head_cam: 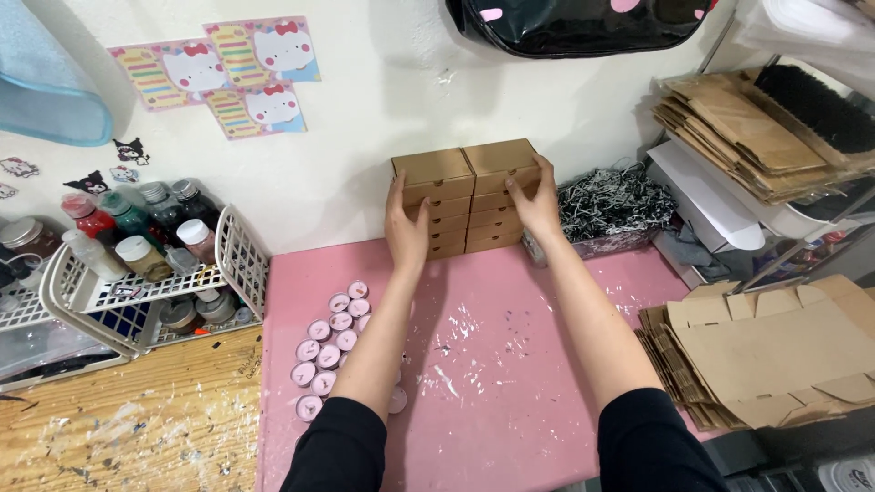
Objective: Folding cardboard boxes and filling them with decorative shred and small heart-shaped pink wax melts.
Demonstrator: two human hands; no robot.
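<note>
The left hand (pixel 406 223) and right hand (pixel 538 202), fingers spread flat, press the outer sides of two stacks of small cardboard boxes (pixel 467 196) against the wall; light, crushable, best squeezed gently low down.

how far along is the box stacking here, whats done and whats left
Done: two columns of folded brown boxes stand stacked against the wall at the back of the pink mat. In hand: the left hand and right hand press the stack's two sides. Left, it seems: flat cardboard blanks lie unfolded at right, and the pink tealight candles sit loose on the mat.
</note>
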